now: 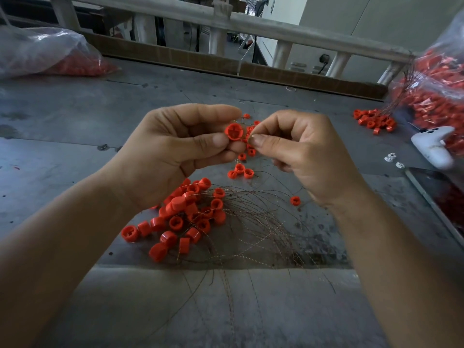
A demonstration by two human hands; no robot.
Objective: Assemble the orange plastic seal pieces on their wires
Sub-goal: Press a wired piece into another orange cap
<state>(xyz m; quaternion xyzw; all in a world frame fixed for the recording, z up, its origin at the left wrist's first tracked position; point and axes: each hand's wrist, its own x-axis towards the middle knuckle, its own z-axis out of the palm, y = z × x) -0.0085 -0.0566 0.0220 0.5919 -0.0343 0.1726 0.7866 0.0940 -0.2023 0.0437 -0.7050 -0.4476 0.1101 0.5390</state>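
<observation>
I saw the left hand [175,151] raised over the middle of the counter [75,116], thumb and curled fingers pinching one orange cap [234,131] by its rim, its open face turned towards me; the right hand [301,156] sat just beside it, thumb and forefinger pressed together on a fine wire [251,135] right at the cap's edge, the other fingers curled under; whether the wire had entered the cap, I could not tell.

Below the left wrist lay a heap of orange caps [180,217], tangled with loose wires [263,222] that fanned out to the right and trailed across a seam [150,266] running the width of the counter near me; three caps [239,170] sat between the hands and the heap, and one lone cap [295,200] lay just left of the right wrist.

The left half of the counter was bare grey surface out to a clear bag [45,51] of orange parts in the far left corner; the right side was crowded: a second bag [437,84] spilling wired parts, a small pile of caps [374,120] beside it, and a white object [434,146] near the right edge; a cardboard strip [175,55] lined the far edge, with a pale rail [175,11] above it.
</observation>
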